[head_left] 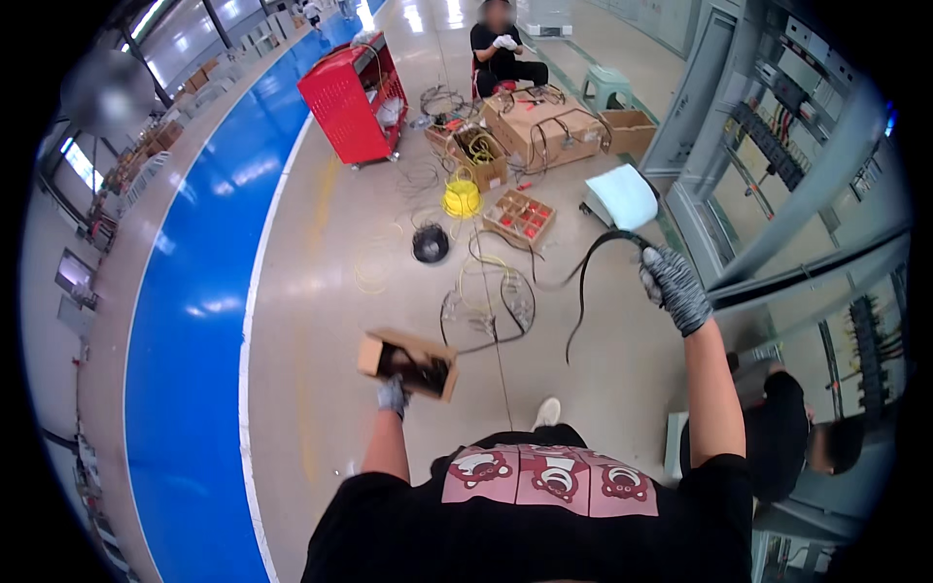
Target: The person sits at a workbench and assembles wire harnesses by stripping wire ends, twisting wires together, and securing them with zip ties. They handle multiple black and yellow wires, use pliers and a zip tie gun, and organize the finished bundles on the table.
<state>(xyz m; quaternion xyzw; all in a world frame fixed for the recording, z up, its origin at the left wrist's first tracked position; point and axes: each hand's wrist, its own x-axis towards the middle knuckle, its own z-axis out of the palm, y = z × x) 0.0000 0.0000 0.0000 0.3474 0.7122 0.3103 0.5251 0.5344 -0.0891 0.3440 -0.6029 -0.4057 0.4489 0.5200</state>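
My left hand (393,396), in a grey glove, grips the near side of a small open cardboard box (439,377) with dark contents I cannot make out. Raised on the right, my right hand (676,291) wears a grey knitted glove and is closed around black cable (585,277). The cable arcs left from the hand, and a loose end hangs down over the floor. Beneath it on the floor lie loops of black and yellow wire (488,311).
Electrical cabinets (777,146) line the right, where a co-worker (768,428) crouches. Ahead are a partitioned box (520,218), a black coil (430,243), a yellow spool (462,197), a large carton (544,131) and a seated person (501,58). A red cart (355,102) stands beside the blue walkway (194,321).
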